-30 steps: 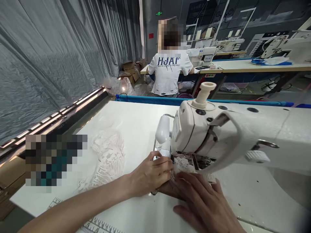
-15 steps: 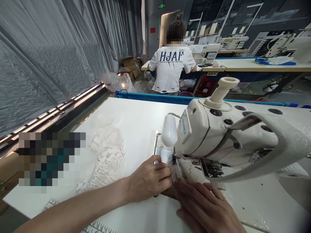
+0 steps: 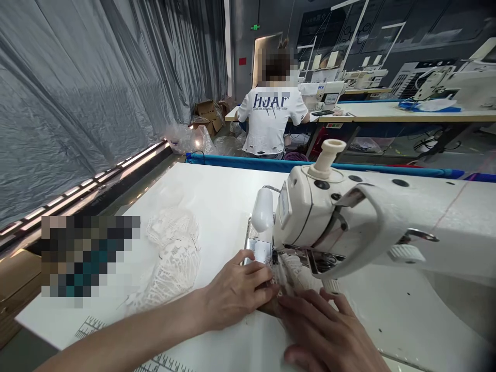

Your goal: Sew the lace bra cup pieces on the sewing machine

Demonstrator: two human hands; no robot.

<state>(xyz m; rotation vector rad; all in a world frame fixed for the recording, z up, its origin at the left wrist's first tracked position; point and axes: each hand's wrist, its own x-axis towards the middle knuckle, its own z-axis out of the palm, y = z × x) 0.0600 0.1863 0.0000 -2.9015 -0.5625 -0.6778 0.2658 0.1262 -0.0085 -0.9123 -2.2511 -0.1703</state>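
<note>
A white sewing machine (image 3: 300,206) stands on the white table, and a piece of sheer white lace (image 3: 296,268) lies under its needle area. Just left of the presser foot is my left hand (image 3: 238,289), its fingers curled and closed on the lace edge by a shiny metal plate (image 3: 259,251). My right hand (image 3: 329,330) rests in front of the needle, its fingers stretched out over the fabric and its thumb apart. A brownish strip (image 3: 269,308) shows between the two hands. My fingers hide the needle point and much of the lace.
More white lace (image 3: 174,258) lies crumpled to the left on the table. Ruler markings (image 3: 89,326) run along the near edge. A blue cloth roll (image 3: 240,161) borders the far edge. Beyond it, a person in a white shirt (image 3: 267,121) sits at another sewing table.
The view has shifted, so the machine head appears smaller and further left, with more of its arm showing. Both hands keep nearly the same place at the lace.
</note>
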